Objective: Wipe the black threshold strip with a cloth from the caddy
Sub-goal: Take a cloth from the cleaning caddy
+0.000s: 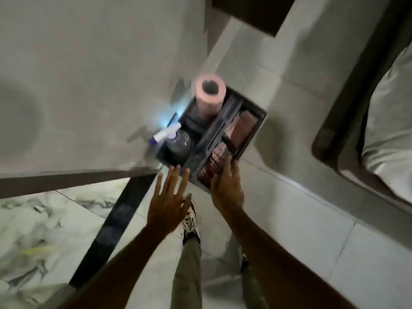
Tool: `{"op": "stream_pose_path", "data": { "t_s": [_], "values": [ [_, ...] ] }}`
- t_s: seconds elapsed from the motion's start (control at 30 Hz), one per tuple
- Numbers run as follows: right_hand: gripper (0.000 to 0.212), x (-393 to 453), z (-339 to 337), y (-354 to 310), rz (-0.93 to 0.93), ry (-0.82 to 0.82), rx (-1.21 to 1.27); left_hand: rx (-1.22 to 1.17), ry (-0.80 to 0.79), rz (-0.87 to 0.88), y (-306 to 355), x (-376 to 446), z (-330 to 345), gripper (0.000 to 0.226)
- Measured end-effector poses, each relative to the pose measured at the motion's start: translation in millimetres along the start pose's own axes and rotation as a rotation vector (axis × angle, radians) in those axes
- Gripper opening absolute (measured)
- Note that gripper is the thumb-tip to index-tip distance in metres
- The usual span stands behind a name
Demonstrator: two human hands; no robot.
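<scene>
Head view: I have both hands spread wide and empty, left hand (pixel 167 201) short of the caddy (pixel 256 128), right hand (pixel 226 188) over its near cloths (pixel 214 161). The strip (pixel 111 221) runs near left. A blurred reach could knock the bottle (pixel 178 143).

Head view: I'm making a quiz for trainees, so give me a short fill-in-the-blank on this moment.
1. The pink roll stands in the ____.
2. The spray bottle has a ____ nozzle.
3. The right hand reaches over the reddish cloths; the left hand holds ____.
4. The threshold strip is ____.

Missing: caddy; white; nothing; black
</scene>
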State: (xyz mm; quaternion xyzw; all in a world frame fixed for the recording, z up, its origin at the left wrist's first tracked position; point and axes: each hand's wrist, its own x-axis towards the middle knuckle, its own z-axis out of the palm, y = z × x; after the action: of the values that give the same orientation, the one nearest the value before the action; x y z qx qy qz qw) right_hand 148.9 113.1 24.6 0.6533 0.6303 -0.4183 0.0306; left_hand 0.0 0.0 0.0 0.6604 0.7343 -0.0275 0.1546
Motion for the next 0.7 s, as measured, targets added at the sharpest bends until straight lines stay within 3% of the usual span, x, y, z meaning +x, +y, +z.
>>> {"op": "stream_pose_path", "data": {
  "t_s": [0.2,0.37,0.57,0.7],
  "values": [
    [0.112,89.6,87.8,0.6,0.194,0.039,0.088,-0.046,-0.058,0.023,-50.0,38.2,86.3,0.073],
    [0.109,129.9,109.4,18.0,0.241,0.011,-0.032,-0.099,-0.039,0.009,-69.0,48.5,118.0,0.074],
    [0.097,143.0,130.0,29.5,0.213,0.126,-0.098,-0.092,0.055,0.019,-71.0,47.7,137.8,0.072],
    [0.100,146.9,131.3,33.0,0.177,0.192,-0.077,-0.104,0.088,0.009,-67.8,48.0,141.2,0.071]
  ]
}}
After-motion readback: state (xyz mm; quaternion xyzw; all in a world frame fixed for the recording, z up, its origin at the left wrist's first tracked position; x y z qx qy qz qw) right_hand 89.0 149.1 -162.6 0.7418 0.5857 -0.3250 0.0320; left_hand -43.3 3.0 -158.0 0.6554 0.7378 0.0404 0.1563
